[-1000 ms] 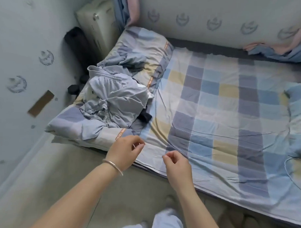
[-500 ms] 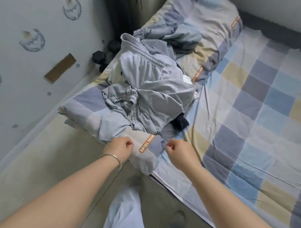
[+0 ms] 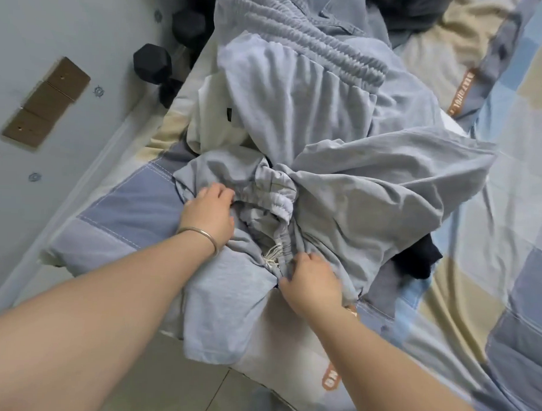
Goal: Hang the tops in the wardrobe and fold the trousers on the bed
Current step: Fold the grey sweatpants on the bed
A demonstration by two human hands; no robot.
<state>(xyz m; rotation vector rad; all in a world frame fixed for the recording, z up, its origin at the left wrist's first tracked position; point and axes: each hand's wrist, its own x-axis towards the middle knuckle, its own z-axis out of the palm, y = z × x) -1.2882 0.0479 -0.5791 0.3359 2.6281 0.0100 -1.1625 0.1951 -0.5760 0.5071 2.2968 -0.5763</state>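
A heap of grey-blue clothes (image 3: 341, 183) lies on a checked quilt at the bed's left end. On top near me are crumpled grey trousers (image 3: 273, 199) with an elastic waistband and white drawstring. My left hand (image 3: 209, 211), a bangle on its wrist, presses into the trousers' left side with fingers curled in the cloth. My right hand (image 3: 311, 282) grips the fabric just right of the drawstring. A second grey waistband (image 3: 315, 47) lies further back. A white garment (image 3: 211, 117) and a dark one (image 3: 415, 259) peek out from under the heap.
The checked bed sheet (image 3: 492, 243) spreads to the right. Black dumbbells (image 3: 152, 62) stand on the floor between the bed and the pale wall (image 3: 54, 28). Tiled floor (image 3: 180, 386) shows below my arms, at the bed's near edge.
I have leaned in over the clothes heap. Both hands moved from the quilt's near edge up onto the grey trousers and closed on the cloth.
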